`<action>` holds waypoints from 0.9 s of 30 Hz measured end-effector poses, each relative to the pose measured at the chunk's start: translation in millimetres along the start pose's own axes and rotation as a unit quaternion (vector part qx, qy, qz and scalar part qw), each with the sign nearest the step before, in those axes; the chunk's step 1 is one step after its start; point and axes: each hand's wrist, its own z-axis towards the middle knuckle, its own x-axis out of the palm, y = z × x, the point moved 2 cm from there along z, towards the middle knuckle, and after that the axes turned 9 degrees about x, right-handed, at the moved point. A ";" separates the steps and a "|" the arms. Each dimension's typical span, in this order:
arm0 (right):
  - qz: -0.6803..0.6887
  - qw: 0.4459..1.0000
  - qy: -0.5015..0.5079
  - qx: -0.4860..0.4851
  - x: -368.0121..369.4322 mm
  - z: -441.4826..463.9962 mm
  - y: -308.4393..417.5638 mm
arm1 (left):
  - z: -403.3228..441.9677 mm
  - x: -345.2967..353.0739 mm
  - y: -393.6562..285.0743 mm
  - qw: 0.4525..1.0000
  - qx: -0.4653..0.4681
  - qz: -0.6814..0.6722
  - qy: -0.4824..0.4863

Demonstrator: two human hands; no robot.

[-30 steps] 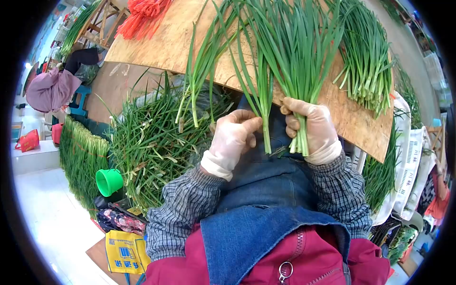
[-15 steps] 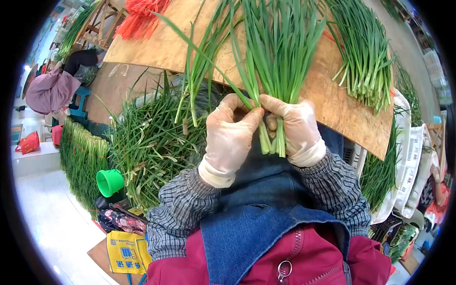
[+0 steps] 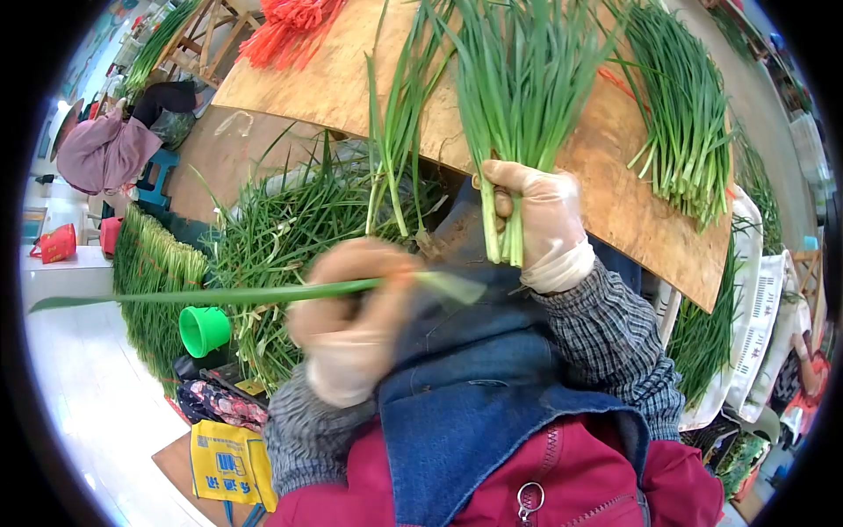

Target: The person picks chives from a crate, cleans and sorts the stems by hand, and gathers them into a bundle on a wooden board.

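Observation:
My right hand (image 3: 544, 215), in a pale thin glove, is closed around the lower stalks of a bunch of garlic chives (image 3: 527, 97). The cut pale ends poke out below the fist and the leaves fan over the board. My gloved left hand (image 3: 351, 307) is smeared by motion in front of my apron. It pinches one long green leaf (image 3: 219, 296), which lies sideways with its pale end to the right. A few loose stalks (image 3: 399, 140) hang over the board's near edge, just beyond the left hand.
A tied chive bundle (image 3: 685, 123) lies on the wooden board (image 3: 650, 220), right. Red plastic strips (image 3: 294, 26) lie at its far left. Below left are a heap of loose leaves (image 3: 272, 237), a green bucket (image 3: 204, 330) and standing bundles (image 3: 158, 281). Another person (image 3: 105, 154) sits far left.
My left hand has pulled away from the bunch, down and to the left, taking a single leaf with it. My right hand keeps hold of the bunch, nearly in place. The view has shifted slightly.

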 end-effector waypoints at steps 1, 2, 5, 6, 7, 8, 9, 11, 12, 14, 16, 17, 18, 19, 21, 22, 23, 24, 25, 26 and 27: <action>0.008 1.000 0.015 0.018 -1.3 -1.1 0.7 | -3.9 -18.9 -1.2 0.994 -0.048 -0.013 -0.095; 0.016 0.999 0.031 0.035 -2.6 -2.7 1.8 | -6.3 -42.1 4.6 0.980 -0.095 0.003 -0.174; 0.044 0.995 0.072 0.061 -0.7 -6.9 3.3 | -17.7 -101.7 31.2 0.944 -0.208 0.062 -0.250; 0.065 0.992 0.089 0.068 -1.9 -6.9 2.1 | -20.0 -102.6 33.2 0.946 -0.240 0.100 -0.193; 0.084 0.988 0.106 0.076 -1.7 -7.8 1.2 | -26.0 -96.8 35.8 0.937 -0.293 0.096 -0.163; 0.081 0.987 0.118 0.076 0.2 -10.4 1.2 | -20.7 -76.7 29.9 0.944 -0.299 0.078 -0.113; 0.075 0.988 0.116 0.075 1.4 -12.3 0.0 | -13.8 -54.4 24.4 0.949 -0.303 0.060 -0.065; 0.064 0.989 0.114 0.068 3.1 -13.3 -3.5 | 2.5 -11.5 14.8 0.942 -0.334 0.024 0.033; 0.062 0.990 0.106 0.075 1.6 -13.0 -7.3 | 10.4 5.2 13.6 0.938 -0.338 -0.009 0.072; 0.062 0.993 0.058 0.083 3.3 -19.0 -11.6 | 16.2 31.7 21.7 0.944 -0.303 -0.060 0.119; 0.054 0.997 0.015 0.052 5.4 -21.9 -14.1 | 20.2 46.7 39.3 0.963 -0.232 -0.060 0.127; 0.064 0.997 0.023 0.023 -2.8 -13.8 -19.6 | 20.9 50.0 42.4 0.969 -0.204 -0.040 0.132; 0.080 0.996 0.027 0.037 -5.3 -8.8 -19.8 | 21.8 51.8 44.6 0.968 -0.221 -0.042 0.113; 0.096 0.994 0.026 0.055 -8.0 -4.9 -25.2 | 17.5 51.9 48.9 0.964 -0.244 -0.048 0.095; 0.103 0.994 0.016 0.020 -9.9 -1.2 -29.3 | 16.2 55.2 51.3 0.947 -0.272 -0.159 0.068; 0.113 0.993 0.024 0.013 -8.1 -1.7 -27.5 | 17.2 55.7 49.9 0.953 -0.262 -0.128 0.078; 0.124 0.992 0.030 0.009 -6.5 -3.1 -24.7 | 17.8 56.3 49.4 0.958 -0.255 -0.097 0.088; 0.126 0.991 0.040 0.011 -6.2 -5.3 -21.3 | 16.8 56.9 52.8 0.964 -0.244 -0.054 0.094; 0.138 0.990 0.040 0.014 -8.0 -4.4 -20.8 | 17.6 56.4 55.2 0.971 -0.209 0.003 0.119; 0.139 0.989 0.042 0.018 -10.1 -2.9 -21.6 | 17.0 56.8 56.8 0.966 -0.228 -0.006 0.122; 0.142 0.989 0.043 0.021 -12.3 -1.2 -23.0 | 16.3 57.9 58.7 0.961 -0.245 -0.016 0.126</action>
